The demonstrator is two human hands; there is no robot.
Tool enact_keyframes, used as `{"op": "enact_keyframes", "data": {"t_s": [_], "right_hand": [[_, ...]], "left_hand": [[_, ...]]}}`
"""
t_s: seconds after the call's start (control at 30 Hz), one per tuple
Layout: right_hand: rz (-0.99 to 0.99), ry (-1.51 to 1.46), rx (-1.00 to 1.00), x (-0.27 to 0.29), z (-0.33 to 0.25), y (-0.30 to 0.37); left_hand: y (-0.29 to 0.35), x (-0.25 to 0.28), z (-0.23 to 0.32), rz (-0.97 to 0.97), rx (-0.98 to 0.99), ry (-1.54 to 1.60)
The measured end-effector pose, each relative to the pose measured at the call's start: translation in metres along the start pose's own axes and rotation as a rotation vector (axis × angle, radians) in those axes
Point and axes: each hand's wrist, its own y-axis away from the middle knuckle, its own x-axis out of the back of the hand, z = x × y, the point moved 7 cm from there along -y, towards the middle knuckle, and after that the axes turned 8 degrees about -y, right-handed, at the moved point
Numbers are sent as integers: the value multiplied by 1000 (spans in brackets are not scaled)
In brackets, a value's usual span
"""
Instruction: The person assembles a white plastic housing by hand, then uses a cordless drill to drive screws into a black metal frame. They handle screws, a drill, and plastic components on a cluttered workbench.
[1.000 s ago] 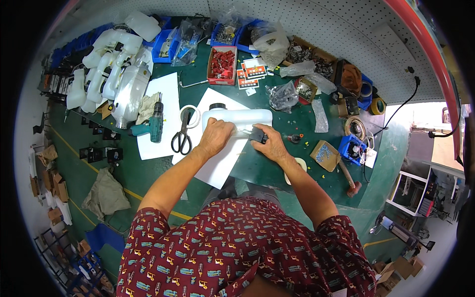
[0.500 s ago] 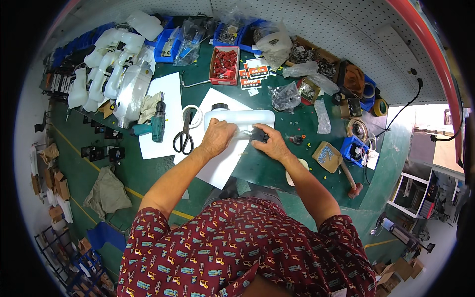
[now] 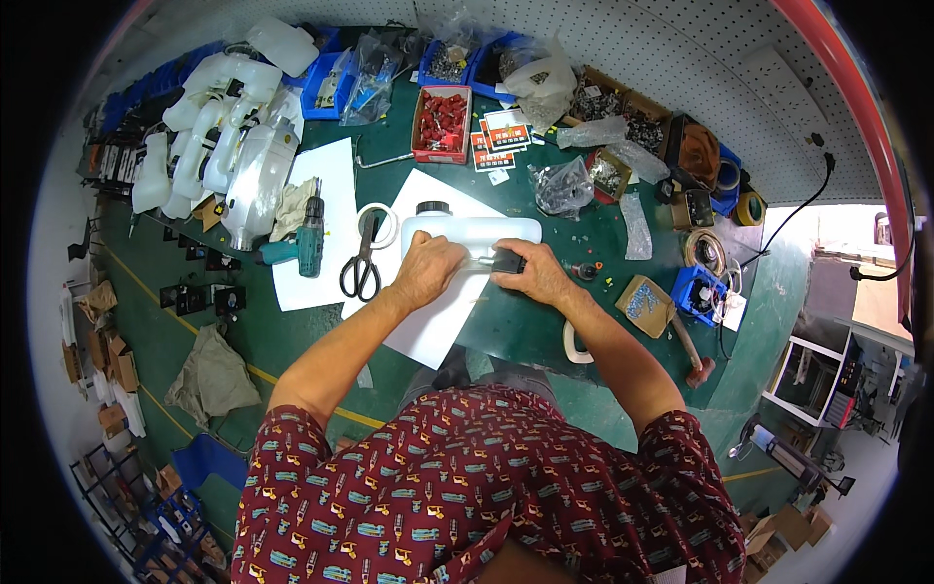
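Note:
A white plastic tank [image 3: 477,230] with a black screw cap [image 3: 433,207] lies on its side on white paper in front of me. My left hand [image 3: 431,271] is closed, its fingers pressed together at the tank's near side. My right hand [image 3: 531,273] is closed around a small black part [image 3: 507,261]. A thin, pale piece [image 3: 479,263] runs between the black part and my left fingertips; I cannot make out where it ends. Left of the tank are black scissors [image 3: 362,268], a white tape roll [image 3: 383,226] and a green cordless drill [image 3: 309,238].
A red-part box [image 3: 443,125] and orange-and-black cards [image 3: 504,136] lie behind the tank. Several white tanks [image 3: 209,136] crowd the left. To the right are a small cardboard box [image 3: 644,306], a hammer [image 3: 693,355], a blue bin [image 3: 698,292] and another tape roll [image 3: 576,343].
The black part in my right hand has turned, and my right fingers have come over its far side. My right forearm has shifted slightly right. My left hand stays in place.

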Motion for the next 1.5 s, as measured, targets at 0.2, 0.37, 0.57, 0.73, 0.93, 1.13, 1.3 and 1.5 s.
{"op": "enact_keyframes", "data": {"t_s": [0.2,0.37,0.57,0.73,0.93,1.13,1.3,1.5], "right_hand": [[-23,100,54,-1,-4,-5],[-46,90,30,-4,-5,-6],[-66,139,38,-7,-9,-7],[13,55,-5,-8,-6,-3],[0,57,-40,-7,-2,2],[23,70,-59,-9,4,6],[33,73,-98,-10,9,5],[24,-23,-86,-13,12,4]], "left_hand": [[-1,5,3,4,-27,24],[1,1,0,-27,-23,27],[3,-1,2,-55,-51,29],[1,-2,0,-32,-48,24],[-2,0,1,-96,-128,-6],[3,2,-7,-203,-260,-302],[-3,-1,-9,-174,-325,-308],[-3,-3,-8,-184,-271,-234]]}}
